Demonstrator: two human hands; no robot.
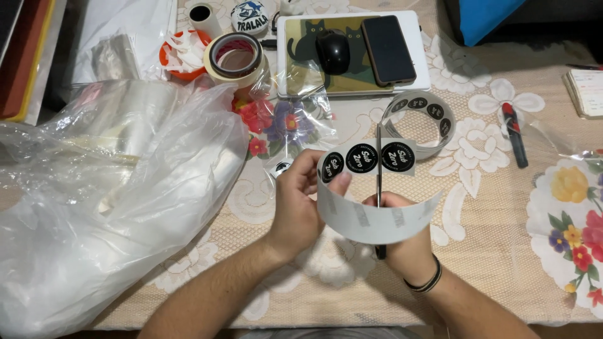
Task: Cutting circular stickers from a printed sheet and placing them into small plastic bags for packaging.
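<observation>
So we've got our left hand pinching a strip of round black stickers on grey backing, thumb on the front near the leftmost sticker, fingers tucked behind. The strip curls around in front of us and the loose end of the backing loops down over our right hand. That right hand is closed around a pair of scissors, handles hidden under the paper, the thin blades pointing straight up away from us and sitting right in the gap between the second and third sticker on the strip. We can't tell if the blades are open or shut, they look like one thin line from here.

Just past the hands there's the rest of the sticker roll, coiled loosely on the lace tablecloth. Further out beyond that sits a laptop with a black mouse and a dark phone on top. Off to the left of our left hand is a big crumpled clear plastic bag, and past it a roll of beige tape. Well out to the right of our right hand lies a red-and-black pen-like tool.
</observation>
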